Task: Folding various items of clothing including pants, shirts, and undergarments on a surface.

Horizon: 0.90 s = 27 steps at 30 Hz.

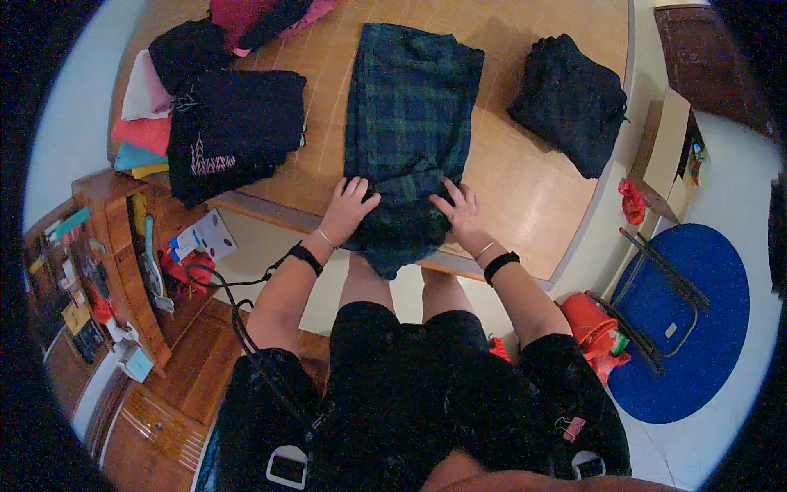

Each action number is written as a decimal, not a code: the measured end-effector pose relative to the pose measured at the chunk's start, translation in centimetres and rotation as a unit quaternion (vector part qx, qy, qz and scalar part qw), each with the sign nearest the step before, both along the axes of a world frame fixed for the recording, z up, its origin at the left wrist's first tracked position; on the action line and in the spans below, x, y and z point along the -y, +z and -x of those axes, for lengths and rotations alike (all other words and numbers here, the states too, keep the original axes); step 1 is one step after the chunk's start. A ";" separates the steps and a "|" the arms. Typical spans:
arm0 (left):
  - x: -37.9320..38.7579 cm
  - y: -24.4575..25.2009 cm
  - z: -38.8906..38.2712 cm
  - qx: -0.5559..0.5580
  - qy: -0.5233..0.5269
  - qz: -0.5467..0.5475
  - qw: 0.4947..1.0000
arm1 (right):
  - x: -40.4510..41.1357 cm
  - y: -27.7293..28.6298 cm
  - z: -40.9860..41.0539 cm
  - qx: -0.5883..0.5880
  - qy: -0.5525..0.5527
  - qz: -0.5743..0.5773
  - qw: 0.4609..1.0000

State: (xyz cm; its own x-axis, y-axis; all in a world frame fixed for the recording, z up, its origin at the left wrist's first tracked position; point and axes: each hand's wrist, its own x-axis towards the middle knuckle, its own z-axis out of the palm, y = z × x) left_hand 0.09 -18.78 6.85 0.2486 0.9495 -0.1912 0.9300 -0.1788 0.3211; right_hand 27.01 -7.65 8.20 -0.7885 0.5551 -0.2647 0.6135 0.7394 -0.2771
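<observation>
A dark green and navy plaid garment (413, 117) lies lengthwise on the wooden tabletop before me, its near end bunched and hanging over the table's edge. My left hand (351, 206) rests on the left side of this bunched part, fingers spread. On its right side lies my right hand (460, 209), fingers also apart. Neither hand visibly grips the cloth. Left of the plaid garment is a folded black garment (246, 123) with a pink and white pattern. A dark folded garment (569, 101) sits to the right.
Coloured cloths (142, 135) and a magenta cloth (246, 18) lie at the table's left. A wooden shelf unit (117, 246) with small items stands at lower left. A black cord (230, 284) runs near my left arm. At right are a blue round object (719, 307) and a red bucket (584, 317).
</observation>
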 end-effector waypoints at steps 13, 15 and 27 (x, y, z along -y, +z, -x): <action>-2.0 -7.8 4.2 0.664 0.506 0.333 0.439 | -6.9 -1.7 0.0 -0.051 -0.394 0.477 0.784; -1.8 -7.2 3.1 0.702 0.504 0.322 0.387 | -6.4 -1.2 0.1 -0.021 -0.397 0.467 0.790; 0.6 -8.2 2.3 0.710 0.541 0.261 0.369 | -4.7 5.9 5.0 -0.101 0.049 0.040 0.993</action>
